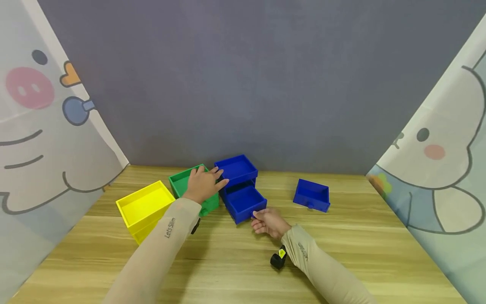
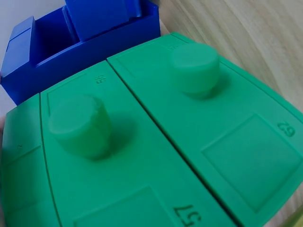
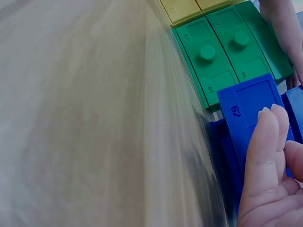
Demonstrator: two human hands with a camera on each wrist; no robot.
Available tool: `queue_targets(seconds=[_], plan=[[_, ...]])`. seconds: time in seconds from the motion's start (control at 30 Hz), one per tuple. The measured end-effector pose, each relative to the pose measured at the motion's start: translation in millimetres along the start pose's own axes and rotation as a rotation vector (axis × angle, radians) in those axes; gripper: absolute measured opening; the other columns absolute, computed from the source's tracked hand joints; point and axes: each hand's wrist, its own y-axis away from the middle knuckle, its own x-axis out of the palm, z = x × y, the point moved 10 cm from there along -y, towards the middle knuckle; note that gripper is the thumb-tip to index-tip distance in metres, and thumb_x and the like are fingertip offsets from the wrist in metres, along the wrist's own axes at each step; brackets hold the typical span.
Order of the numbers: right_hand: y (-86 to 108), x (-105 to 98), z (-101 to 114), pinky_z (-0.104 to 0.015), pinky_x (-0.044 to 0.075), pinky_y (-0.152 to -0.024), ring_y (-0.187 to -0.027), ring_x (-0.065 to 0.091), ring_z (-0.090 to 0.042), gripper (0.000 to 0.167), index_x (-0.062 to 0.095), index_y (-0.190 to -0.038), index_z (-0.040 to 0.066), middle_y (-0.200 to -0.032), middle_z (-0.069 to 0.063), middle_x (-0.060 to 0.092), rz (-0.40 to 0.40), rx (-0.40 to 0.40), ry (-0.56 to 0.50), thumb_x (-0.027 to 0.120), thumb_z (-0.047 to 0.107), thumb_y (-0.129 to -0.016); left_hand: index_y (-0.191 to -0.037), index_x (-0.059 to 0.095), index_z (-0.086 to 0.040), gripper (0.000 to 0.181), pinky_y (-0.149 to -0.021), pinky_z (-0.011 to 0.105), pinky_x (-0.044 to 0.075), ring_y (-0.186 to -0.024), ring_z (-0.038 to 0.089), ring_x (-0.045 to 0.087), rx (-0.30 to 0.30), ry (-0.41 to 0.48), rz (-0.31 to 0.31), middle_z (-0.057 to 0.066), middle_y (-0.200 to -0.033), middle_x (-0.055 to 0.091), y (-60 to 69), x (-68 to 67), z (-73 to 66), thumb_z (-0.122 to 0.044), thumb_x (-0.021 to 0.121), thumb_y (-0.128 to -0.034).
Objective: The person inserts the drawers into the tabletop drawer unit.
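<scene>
A small blue cabinet (image 1: 236, 169) stands at the back of the table, its lower drawer (image 1: 247, 200) slid well out. My right hand (image 1: 270, 222) is at the front of that drawer, pinching its knob between thumb and fingers; the knob itself is covered. In the right wrist view the drawer front (image 3: 251, 104) bears a number beside the fingers (image 3: 265, 142). My left hand (image 1: 202, 185) lies over the green cabinet (image 1: 179, 180), fingers spread, with fingertips at the blue cabinet's left edge. Two round-knobbed green drawer fronts (image 2: 142, 156) fill the left wrist view.
Left of the green cabinet stands a yellow cabinet (image 1: 146, 204). A separate blue drawer (image 1: 312, 195) lies on the wooden table (image 1: 235, 261) to the right. A grey wall (image 1: 247, 84) rises behind, with cartoon-printed panels on both sides.
</scene>
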Motion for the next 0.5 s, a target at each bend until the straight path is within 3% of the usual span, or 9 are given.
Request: queue_targets(seconds=[0.5], plan=[[-1.7, -1.5, -3.3, -0.018, 0.049, -0.05, -0.049, 0.057, -0.003, 0.024, 0.053, -0.098, -0.016, -0.062, -0.001, 0.061, -0.049, -0.007, -0.055, 0.045, 0.007, -0.101, -0.14, 0.051, -0.02, 0.055, -0.091, 0.046, 0.035, -0.116, 0.034, 0.047, 0.034, -0.036, -0.044, 0.004, -0.143, 0.047, -1.2, -0.7, -2.0, -0.054, 0.042, -0.0979]])
